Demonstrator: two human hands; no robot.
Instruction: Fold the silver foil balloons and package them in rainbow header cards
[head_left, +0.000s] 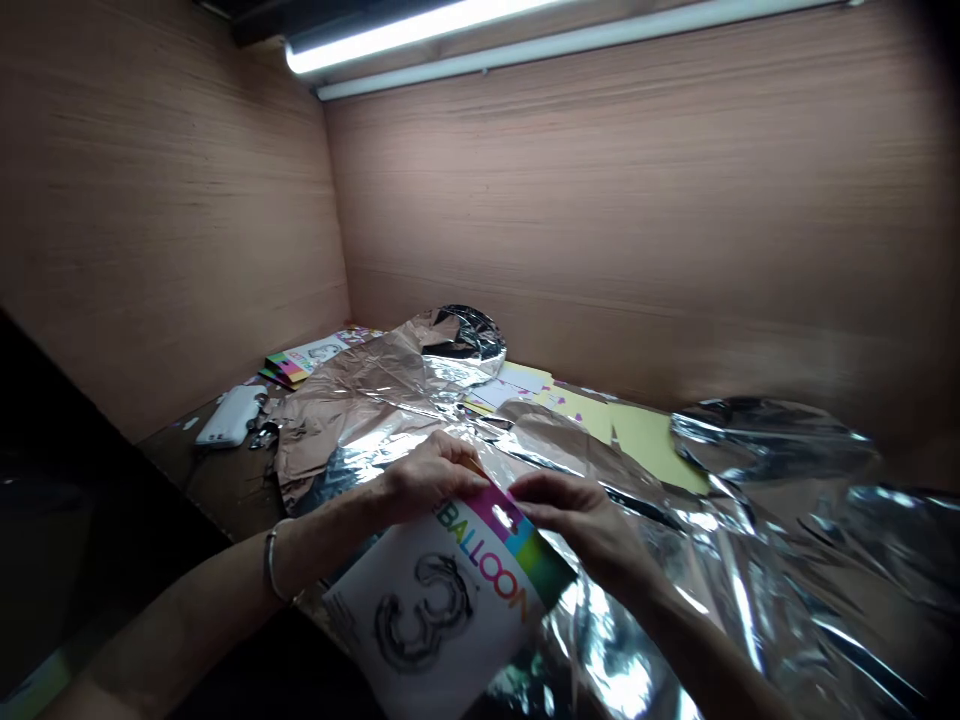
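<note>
A flat balloon packet (450,610), printed with the word BALLOON and a silver figure 3, is tilted in front of me. Its coloured top edge has a small hanging hole. My left hand (435,478), with a bangle (271,562) on the wrist, pinches the packet's upper left corner. The thumb and fingers of my right hand (574,510) are closed at the top edge, just right of the hanging hole. Beneath both hands spreads crumpled silver foil (390,385), which looks like flat foil balloons.
More printed packets (322,352) lie at the back left, with a white phone-like object (234,415) in front of them. Yellow and white cards (649,445) lie along the back wall (600,230). More shiny foil (780,440) covers the right side. A tube light (420,35) hangs above.
</note>
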